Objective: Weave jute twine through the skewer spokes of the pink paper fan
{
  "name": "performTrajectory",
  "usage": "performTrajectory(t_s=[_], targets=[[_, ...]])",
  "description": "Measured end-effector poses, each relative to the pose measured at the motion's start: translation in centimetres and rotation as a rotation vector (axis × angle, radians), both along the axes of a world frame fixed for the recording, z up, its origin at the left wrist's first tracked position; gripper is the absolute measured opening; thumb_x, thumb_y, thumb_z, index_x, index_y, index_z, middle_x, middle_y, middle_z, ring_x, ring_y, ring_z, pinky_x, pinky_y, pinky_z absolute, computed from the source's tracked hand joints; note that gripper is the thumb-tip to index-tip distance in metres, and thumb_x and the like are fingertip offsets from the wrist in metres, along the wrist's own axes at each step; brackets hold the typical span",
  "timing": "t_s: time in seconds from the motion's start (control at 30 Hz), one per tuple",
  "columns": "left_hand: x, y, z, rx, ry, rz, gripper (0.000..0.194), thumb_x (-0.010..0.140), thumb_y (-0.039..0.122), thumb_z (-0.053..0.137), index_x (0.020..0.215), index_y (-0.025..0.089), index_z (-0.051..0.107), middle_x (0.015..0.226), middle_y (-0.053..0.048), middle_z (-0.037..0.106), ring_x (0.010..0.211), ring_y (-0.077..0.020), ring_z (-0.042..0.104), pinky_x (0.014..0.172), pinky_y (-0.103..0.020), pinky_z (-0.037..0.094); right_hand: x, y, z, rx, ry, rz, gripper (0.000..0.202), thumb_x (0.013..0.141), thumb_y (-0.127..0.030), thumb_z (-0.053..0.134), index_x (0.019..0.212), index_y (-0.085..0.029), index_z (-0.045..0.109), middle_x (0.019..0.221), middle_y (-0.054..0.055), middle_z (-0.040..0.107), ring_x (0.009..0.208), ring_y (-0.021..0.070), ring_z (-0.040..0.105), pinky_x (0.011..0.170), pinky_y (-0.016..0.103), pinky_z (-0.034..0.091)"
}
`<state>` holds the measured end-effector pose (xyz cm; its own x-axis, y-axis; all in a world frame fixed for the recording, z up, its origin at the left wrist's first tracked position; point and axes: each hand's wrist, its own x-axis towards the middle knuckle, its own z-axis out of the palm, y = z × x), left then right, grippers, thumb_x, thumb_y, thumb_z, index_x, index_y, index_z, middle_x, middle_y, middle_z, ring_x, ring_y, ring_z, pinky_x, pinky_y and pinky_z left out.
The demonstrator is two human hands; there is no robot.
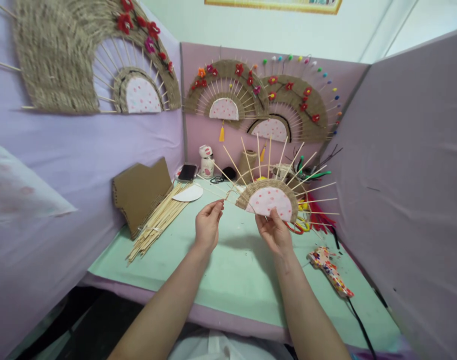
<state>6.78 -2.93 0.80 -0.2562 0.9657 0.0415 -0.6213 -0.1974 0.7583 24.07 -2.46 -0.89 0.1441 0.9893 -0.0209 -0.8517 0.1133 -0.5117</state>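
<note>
Above the middle of the table, my right hand (275, 231) grips a half-round fan (271, 200) by its lower edge, thumb on the front. The fan has a pink-spotted white centre, a band of woven twine around it and thin wooden sticks spreading outward. To its left, my left hand (208, 225) is closed in a pinch on a strand of twine (232, 194) that runs toward the fan's left end. The strand's far course among the sticks is hard to follow.
Left lie a bundle of wooden sticks (156, 225), brown cardboard (140, 192), a white half-round piece (187, 193) and a phone (187, 173). A glue gun (330, 270) with its cord is at right. Finished fans (228, 75) hang on the partitions. Behind stands a twine spool (247, 162).
</note>
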Motion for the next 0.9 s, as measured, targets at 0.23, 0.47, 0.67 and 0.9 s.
performTrajectory(t_s=[0.23, 0.47, 0.67, 0.9], targets=[[0.06, -0.11, 0.22, 0.037, -0.006, -0.021, 0.019, 0.061, 0.025, 0.075, 0.076, 0.015, 0.069, 0.071, 0.0, 0.064, 0.068, -0.0067, 0.054, 0.069, -0.02, 0.04, -0.19, -0.19, 0.07, 0.019, -0.007, 0.026, 0.022, 0.069, -0.019, 0.072, 0.088, -0.024, 0.062, 0.096, -0.003, 0.07, 0.085, 0.0118, 0.066, 0.08, 0.029, 0.055], [-0.01, -0.12, 0.22, 0.023, -0.056, -0.026, 0.021, 0.059, 0.023, 0.076, 0.075, 0.014, 0.067, 0.069, 0.001, 0.062, 0.065, -0.006, 0.055, 0.067, -0.02, 0.04, -0.18, -0.25, -0.08, 0.026, -0.01, 0.042, 0.025, 0.067, -0.018, 0.073, 0.089, -0.025, 0.063, 0.094, -0.004, 0.07, 0.085, 0.0118, 0.066, 0.081, 0.03, 0.054], [-0.01, -0.08, 0.17, 0.033, -0.068, -0.042, 0.021, 0.058, 0.024, 0.076, 0.074, 0.014, 0.066, 0.07, 0.001, 0.061, 0.065, -0.0053, 0.054, 0.066, -0.019, 0.04, -0.02, -0.29, -0.21, 0.023, -0.028, 0.043, 0.025, 0.067, -0.019, 0.073, 0.089, -0.025, 0.062, 0.091, -0.004, 0.071, 0.084, 0.012, 0.066, 0.081, 0.03, 0.054], [0.01, -0.15, 0.2, 0.029, -0.054, -0.023, 0.022, 0.058, 0.024, 0.076, 0.073, 0.014, 0.065, 0.068, 0.002, 0.06, 0.063, -0.0053, 0.054, 0.065, -0.019, 0.04, -0.13, -0.48, -0.05, 0.025, -0.036, 0.046, 0.025, 0.066, -0.018, 0.074, 0.086, -0.025, 0.062, 0.088, -0.006, 0.071, 0.082, 0.0118, 0.066, 0.081, 0.031, 0.054]])
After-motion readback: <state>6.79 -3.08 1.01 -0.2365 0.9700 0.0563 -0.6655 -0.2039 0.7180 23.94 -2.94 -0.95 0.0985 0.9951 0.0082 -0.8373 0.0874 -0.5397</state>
